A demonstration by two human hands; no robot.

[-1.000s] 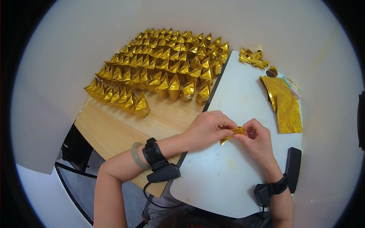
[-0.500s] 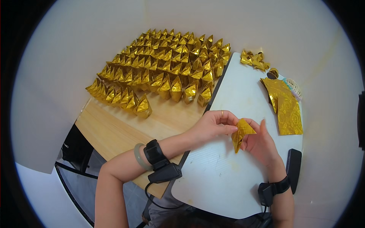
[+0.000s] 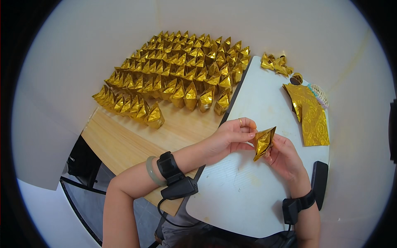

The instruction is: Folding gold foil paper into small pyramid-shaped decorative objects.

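Between my two hands, over the white tabletop (image 3: 235, 186), is a folded gold paper ingot (image 3: 264, 144), boat-shaped with pointed ends. It is tilted, with one point toward the upper right and the other toward the lower left. The thumb and fingers of my left hand (image 3: 231, 139) pinch its left edge. On the opposite side, my right hand (image 3: 288, 159) grips it with bent fingers, some partly hidden behind the paper. Many finished gold ingots (image 3: 178, 68) stand in close rows on the wooden table to the left.
Flat gold paper sheets (image 3: 312, 120) lie at the right, beside a small woven mesh item (image 3: 319, 95). Several crumpled gold pieces (image 3: 278, 64) sit at the far corner. A long black object (image 3: 319, 184) rests by the right edge. A cable hangs from my left wrist strap (image 3: 171, 169).
The ingot has turned in my hands and its folded middle now faces up, looking more opened out. My right fingers have curled in closer to it, and my left hand has barely shifted.
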